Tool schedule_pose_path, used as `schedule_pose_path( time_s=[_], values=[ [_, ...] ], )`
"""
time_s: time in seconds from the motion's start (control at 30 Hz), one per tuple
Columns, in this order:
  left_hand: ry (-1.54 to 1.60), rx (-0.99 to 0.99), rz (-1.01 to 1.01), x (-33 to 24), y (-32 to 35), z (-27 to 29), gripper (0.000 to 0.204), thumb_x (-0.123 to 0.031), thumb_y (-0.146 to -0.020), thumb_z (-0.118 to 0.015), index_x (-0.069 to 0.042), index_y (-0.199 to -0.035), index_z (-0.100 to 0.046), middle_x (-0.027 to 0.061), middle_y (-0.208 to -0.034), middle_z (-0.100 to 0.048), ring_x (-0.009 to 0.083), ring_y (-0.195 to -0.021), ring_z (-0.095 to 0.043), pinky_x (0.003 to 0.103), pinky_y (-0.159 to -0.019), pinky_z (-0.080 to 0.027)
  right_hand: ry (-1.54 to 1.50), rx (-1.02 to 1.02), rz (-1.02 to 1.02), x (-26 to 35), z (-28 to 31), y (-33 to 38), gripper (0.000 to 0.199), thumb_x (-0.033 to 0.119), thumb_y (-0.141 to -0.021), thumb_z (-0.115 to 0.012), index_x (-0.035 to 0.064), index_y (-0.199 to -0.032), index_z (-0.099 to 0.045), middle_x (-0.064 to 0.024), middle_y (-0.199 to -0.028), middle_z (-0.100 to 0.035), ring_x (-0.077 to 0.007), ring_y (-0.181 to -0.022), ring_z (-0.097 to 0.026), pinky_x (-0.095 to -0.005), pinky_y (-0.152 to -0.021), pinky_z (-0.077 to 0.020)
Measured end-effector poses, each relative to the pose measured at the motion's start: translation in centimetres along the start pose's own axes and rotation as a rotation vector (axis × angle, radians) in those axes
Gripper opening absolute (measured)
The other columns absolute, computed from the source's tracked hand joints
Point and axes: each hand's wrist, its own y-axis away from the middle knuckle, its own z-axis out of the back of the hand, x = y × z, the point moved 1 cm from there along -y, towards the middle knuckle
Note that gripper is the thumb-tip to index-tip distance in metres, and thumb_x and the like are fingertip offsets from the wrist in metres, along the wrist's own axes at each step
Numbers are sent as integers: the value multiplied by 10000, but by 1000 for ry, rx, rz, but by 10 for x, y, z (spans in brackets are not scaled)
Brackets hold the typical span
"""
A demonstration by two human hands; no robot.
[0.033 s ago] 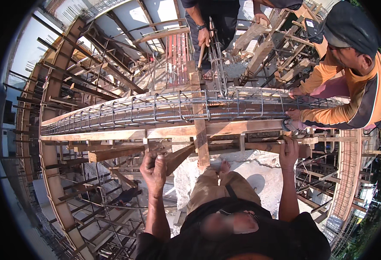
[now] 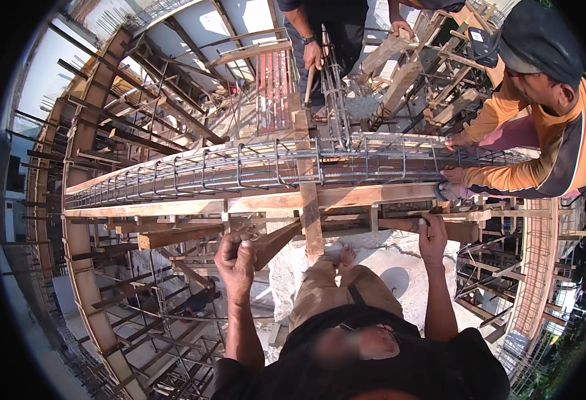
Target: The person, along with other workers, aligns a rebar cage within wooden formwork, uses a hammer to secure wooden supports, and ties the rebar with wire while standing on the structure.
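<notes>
My left hand (image 2: pixel 237 261) is closed in a fist, thumb on top, with nothing visible in it. It is beside a slanted wooden brace (image 2: pixel 277 243); I cannot tell whether they touch. My right hand (image 2: pixel 433 240) is raised with loosely bent fingers, nothing seen in it, overlapping a timber (image 2: pixel 463 232). Beyond both hands, a long rebar cage (image 2: pixel 206 170) with wire-like stirrups lies in a wooden beam form, whose near side board (image 2: pixel 266 202) runs left to right. An upright-looking plank (image 2: pixel 311 220) crosses the form between my hands.
A co-worker in an orange and black shirt (image 2: pixel 539 150) has both hands at the cage's right end. Another person (image 2: pixel 326 33) stands beyond it, holding a wooden handle (image 2: pixel 309 85). My bare feet are on pale concrete (image 2: pixel 399 267). Formwork and props surround a drop at left.
The fingers of my right hand have bent more and the hand has dropped slightly. My left fist has barely shifted. The co-workers look nearly unchanged.
</notes>
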Motion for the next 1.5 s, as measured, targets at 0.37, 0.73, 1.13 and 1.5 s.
schedule_pose_path(
  time_s=[0.37, 0.73, 1.13, 1.5],
  values=[
    [564, 72, 35, 5, -16, 58, 537, -495, -914, -650, 15, -1072, -593, 82, -841, -584, 200, -795, -587, 382, -771, -509, -659, 968, -794, -14, -289, 195, 383, 395, -932, -677, 34, -1060, -659, -18, -851, -633, -111, -797, -585, -276, -715, -479],
    [-1051, 494, -476, 176, -177, -26, 643, -228, -719, -820, -39, -1271, -549, 206, -1269, -549, 397, -1151, -539, 458, -966, -474, -294, 837, -752, -7, -358, 164, 959, 628, -808, -704, -55, -1416, -415, -269, -1279, -582, -362, -1250, -517, -427, -1049, -397],
    [-1481, 933, 87, 247, -219, -103, 569, -645, -789, -670, -110, -961, -762, 151, -980, -733, 274, -951, -712, 390, -786, -575, 130, 843, -593, -15, -385, 163, 700, 726, -773, -614, 298, -1324, -560, -175, -1337, -569, -332, -1365, -399, -488, -1141, -241],
    [-1523, 900, 44, 242, -219, -94, 532, -674, -767, -658, -179, -928, -771, 99, -932, -744, 263, -880, -723, 382, -729, -565, -47, 839, -804, 11, -395, 149, 533, 435, -867, -659, -8, -1118, -501, -252, -1141, -627, -428, -1129, -571, -514, -987, -406]
  ],
)
